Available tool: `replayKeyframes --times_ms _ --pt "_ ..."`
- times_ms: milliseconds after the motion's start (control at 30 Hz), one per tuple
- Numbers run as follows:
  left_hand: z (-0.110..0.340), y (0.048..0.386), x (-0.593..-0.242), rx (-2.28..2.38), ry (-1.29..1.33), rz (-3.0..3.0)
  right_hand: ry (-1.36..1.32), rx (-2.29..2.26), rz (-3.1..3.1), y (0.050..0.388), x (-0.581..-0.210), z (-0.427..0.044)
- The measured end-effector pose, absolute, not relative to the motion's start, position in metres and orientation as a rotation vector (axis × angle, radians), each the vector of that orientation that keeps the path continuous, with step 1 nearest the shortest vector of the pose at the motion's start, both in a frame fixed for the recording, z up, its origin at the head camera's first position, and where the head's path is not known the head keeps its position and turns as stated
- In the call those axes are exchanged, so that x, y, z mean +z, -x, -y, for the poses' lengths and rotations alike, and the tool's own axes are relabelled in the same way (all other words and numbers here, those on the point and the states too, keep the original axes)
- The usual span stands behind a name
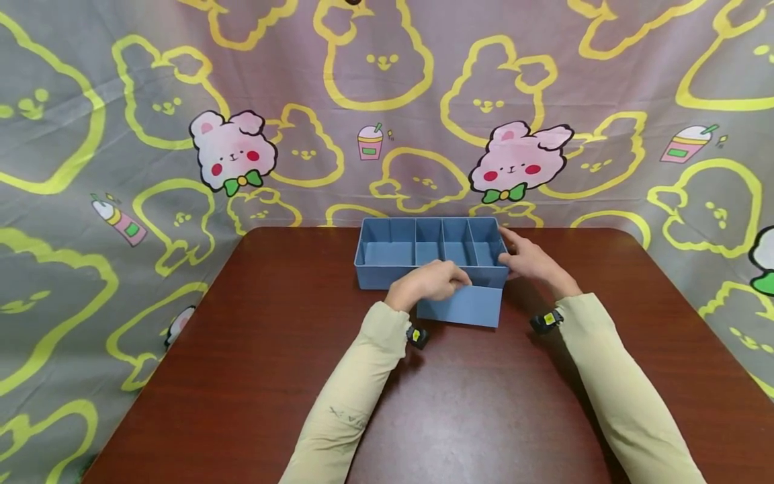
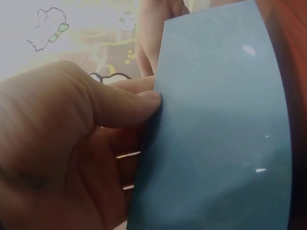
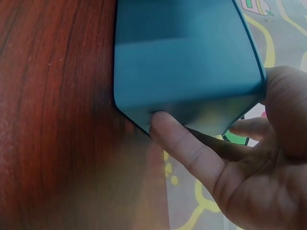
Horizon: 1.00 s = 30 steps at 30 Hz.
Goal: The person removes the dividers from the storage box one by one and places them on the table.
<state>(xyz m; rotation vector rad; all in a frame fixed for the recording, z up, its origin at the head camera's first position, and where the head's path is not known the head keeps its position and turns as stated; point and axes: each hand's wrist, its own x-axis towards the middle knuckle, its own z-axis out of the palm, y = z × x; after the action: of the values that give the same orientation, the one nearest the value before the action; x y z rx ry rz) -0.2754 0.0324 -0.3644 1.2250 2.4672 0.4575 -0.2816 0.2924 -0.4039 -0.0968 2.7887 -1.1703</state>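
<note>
A blue storage box (image 1: 384, 276) with several compartments stands at the table's far edge. In front of its right half, my left hand (image 1: 431, 279) pinches a flat blue panel (image 1: 462, 307) by its upper edge. The left wrist view shows the thumb on one face of this panel (image 2: 220, 115), which looks smooth and slightly glossy. My right hand (image 1: 533, 261) holds the right end of the box. In the right wrist view one finger (image 3: 184, 146) lies against the end wall, and the thumb is at the rim. Some right fingertips are hidden behind the box.
The dark red-brown wooden table (image 1: 272, 349) stretches to both sides and toward me. Right behind the box hangs a grey curtain (image 1: 314, 161) with yellow cartoon outlines. Three upright dividers (image 1: 443, 242) part the inside of the box, with a wider compartment at the left.
</note>
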Motion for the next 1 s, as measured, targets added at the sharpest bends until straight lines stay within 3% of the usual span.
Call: replayKeyframes --times_ms 1000 --pt "-0.027 0.276 -0.377 0.408 -1.274 -2.455 0.076 -1.175 -2.792 0.276 -0.400 -0.288"
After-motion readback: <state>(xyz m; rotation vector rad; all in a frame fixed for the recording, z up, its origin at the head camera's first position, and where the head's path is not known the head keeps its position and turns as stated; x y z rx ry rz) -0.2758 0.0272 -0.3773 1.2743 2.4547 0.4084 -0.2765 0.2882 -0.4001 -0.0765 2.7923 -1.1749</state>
